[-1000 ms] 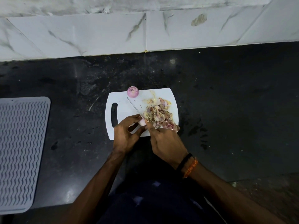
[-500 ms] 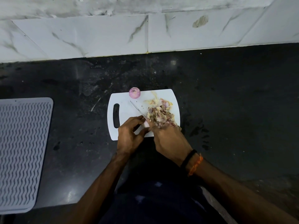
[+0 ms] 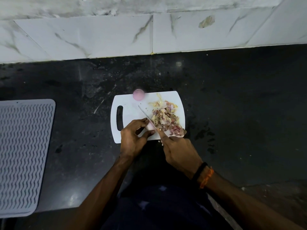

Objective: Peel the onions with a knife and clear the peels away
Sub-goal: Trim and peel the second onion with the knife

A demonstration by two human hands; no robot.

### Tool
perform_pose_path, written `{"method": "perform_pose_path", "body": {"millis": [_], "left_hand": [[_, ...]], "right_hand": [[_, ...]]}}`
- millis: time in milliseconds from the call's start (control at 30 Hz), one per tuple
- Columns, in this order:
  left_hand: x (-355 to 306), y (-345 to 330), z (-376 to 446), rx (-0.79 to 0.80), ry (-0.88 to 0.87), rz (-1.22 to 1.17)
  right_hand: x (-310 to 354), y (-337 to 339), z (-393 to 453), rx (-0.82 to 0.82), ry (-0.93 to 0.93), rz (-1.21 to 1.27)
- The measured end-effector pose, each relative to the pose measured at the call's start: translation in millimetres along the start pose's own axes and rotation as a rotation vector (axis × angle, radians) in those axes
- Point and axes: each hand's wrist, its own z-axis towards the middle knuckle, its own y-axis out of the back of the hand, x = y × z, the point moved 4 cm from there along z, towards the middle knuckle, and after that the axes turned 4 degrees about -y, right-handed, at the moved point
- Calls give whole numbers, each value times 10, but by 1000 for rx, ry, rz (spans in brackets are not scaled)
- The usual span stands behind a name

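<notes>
Peeling an onion at the centre of the frame.

I see my left hand (image 3: 132,140) pinching a small pale onion (image 3: 150,126) over the near edge of the white cutting board (image 3: 127,112), while my right hand (image 3: 179,151) grips the knife (image 3: 147,116), blade angled toward upper left across it. A pile of peels (image 3: 166,118) fills the board's right side; a peeled onion (image 3: 138,94) sits at its far edge. A grey mat (image 3: 21,155) lies at left on the black counter (image 3: 240,105).

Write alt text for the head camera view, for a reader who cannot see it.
A left hand holds a small onion on a white cutting board while the right hand works a knife against it. A peel pile lies at the board's right, a peeled onion at its far edge.
</notes>
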Motion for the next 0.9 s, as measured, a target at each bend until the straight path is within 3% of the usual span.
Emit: {"method": "perform_pose_path", "body": {"millis": [167,267,533,800,900], "left_hand": [[-56,-10,-61,-4,-93,41],[-7,37,-92,-35,-41,-15],[108,23,-217,57,134,-265],[46,37,-98,192,97,-13],[-18,28,-46,156,31,2]], "right_hand": [[-63,-136,186,18,-36,50],[-94,-158,174,2,-51,64],[-178,-152,99,-50,-93,212],[-187,-103,172,-92,-65,217],[-147,-33,188,-129,-50,208]]}}
